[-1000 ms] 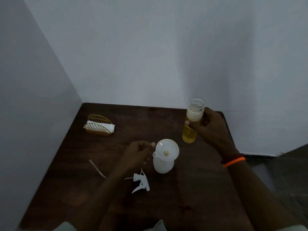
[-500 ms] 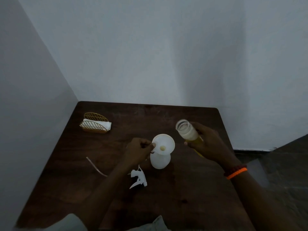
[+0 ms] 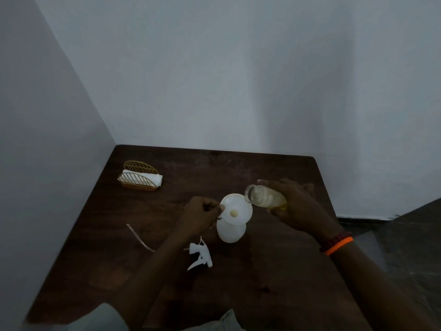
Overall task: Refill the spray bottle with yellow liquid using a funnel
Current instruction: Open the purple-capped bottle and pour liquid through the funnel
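Looking down from nearest to farthest, we first find the spray trigger head [image 3: 200,255] lying loose on the tabletop [image 3: 262,295], its dip tube [image 3: 139,237] stretched out toward the left edge. So we judge the unscrewing done and the funnel already seated. Just beyond stands the white spray bottle [image 3: 231,231], upright, with the white funnel [image 3: 236,209] sitting in its neck.

Our left hand [image 3: 201,215] has its fingers curled, pinching the funnel's left rim to steady it. Our right hand [image 3: 294,205] wraps its fingers around the jar of yellow liquid [image 3: 265,197], which is tipped nearly flat, its open mouth right at the funnel's far right rim. We cannot see a stream, nor the level inside the spray bottle, so we take the pour as only beginning. What we judge is left: emptying the jar, lifting out the funnel and screwing the trigger head back on.

For room, the bottle stands well in from every edge, with bare wood in front and to the right. The right edge drops off just behind our right hand. Farther back on the left sits a gold wire napkin holder [image 3: 140,176], well apart from the work, and two walls close off the far and left sides.
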